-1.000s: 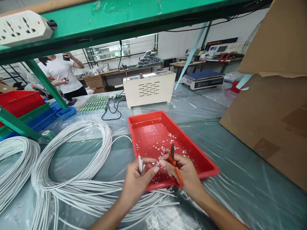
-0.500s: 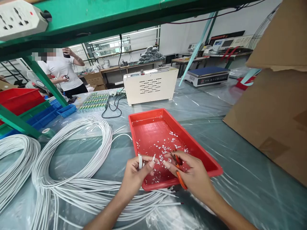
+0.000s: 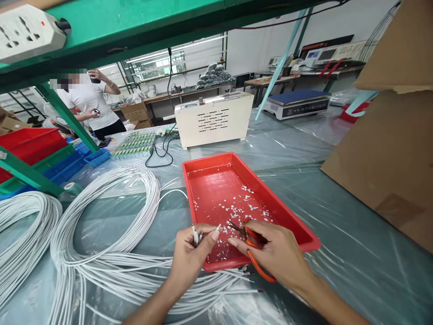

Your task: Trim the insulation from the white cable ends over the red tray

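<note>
My left hand (image 3: pixel 193 250) is closed round white cable ends (image 3: pixel 195 235), with one end pinched between thumb and forefinger. In my right hand (image 3: pixel 279 248) is a pair of scissors (image 3: pixel 253 241) with orange handles; the blades are parted and point at the pinched end, a small gap away. Both hands are over the near part of a red tray (image 3: pixel 216 180), which is strewn with white and silvery scraps (image 3: pixel 237 210). Coiled white cable (image 3: pixel 104 212) lies on the left, and its loose lengths run under my left forearm.
Another cable coil (image 3: pixel 23 243) lies at far left. Behind the tray stand a beige metal box (image 3: pixel 214 119) and a scale (image 3: pixel 297 104). Cardboard (image 3: pixel 389 158) rises on the right, and a green beam (image 3: pixel 152 22) crosses overhead. A person in a white shirt (image 3: pixel 98 99) stands beyond the table.
My right hand has shifted slightly and turned the scissors, so their blades and orange handles show more. The pinched cable end in my left hand has tipped a little lower.
</note>
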The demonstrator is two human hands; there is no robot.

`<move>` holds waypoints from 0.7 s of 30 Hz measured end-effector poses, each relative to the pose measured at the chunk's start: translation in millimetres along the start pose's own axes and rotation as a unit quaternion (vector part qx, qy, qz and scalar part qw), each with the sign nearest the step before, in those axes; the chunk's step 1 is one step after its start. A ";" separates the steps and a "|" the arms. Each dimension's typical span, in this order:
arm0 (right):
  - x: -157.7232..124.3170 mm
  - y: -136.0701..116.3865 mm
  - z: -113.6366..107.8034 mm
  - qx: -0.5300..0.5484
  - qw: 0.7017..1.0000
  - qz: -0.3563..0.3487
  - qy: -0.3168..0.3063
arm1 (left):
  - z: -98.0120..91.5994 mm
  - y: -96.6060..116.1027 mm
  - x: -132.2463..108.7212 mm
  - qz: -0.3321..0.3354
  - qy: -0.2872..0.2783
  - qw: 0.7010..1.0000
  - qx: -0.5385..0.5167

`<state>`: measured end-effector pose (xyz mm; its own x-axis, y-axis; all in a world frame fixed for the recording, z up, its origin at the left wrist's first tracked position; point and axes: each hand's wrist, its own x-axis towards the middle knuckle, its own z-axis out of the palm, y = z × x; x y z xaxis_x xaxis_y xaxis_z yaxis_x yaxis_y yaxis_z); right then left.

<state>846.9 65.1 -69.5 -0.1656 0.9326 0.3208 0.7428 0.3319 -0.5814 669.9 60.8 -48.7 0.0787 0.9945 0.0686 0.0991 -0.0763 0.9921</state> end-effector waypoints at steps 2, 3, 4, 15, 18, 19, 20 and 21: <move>-1.1 -0.8 -1.2 -0.002 1.000 0.004 -0.015 | 0.0 -0.2 -0.4 -0.001 -0.004 1.000 0.001; -1.2 -2.0 -2.0 0.000 1.000 0.003 -0.024 | -0.2 -0.4 -0.6 -0.002 -0.007 1.000 0.000; -1.1 -3.4 -2.8 0.003 0.999 0.000 -0.032 | -0.4 -0.4 -0.8 -0.002 -0.011 1.000 0.000; -3.1 -11.2 -3.2 0.013 0.998 -0.016 -0.059 | 3.4 -3.4 -5.0 -0.001 -0.035 0.999 0.013; -3.4 -10.4 -3.5 0.012 0.998 -0.011 -0.067 | 3.4 -3.3 -6.3 0.017 -0.032 0.999 0.037; -3.4 -10.1 -3.4 0.012 0.997 -0.008 -0.073 | 3.3 -3.0 -6.8 0.031 -0.029 0.998 0.051; -3.3 -9.8 -3.2 0.011 0.997 -0.005 -0.079 | 3.1 -2.7 -7.3 0.050 -0.027 0.996 0.068; -3.3 -9.7 -2.9 0.011 0.996 -0.004 -0.084 | 3.0 -2.2 -7.8 0.069 -0.025 0.994 0.084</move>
<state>842.2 58.4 -62.7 -0.2781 0.9402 0.1966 0.7277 0.3398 -0.5958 672.1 53.0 -51.8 0.1521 0.9692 0.1937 0.2480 -0.2272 0.9417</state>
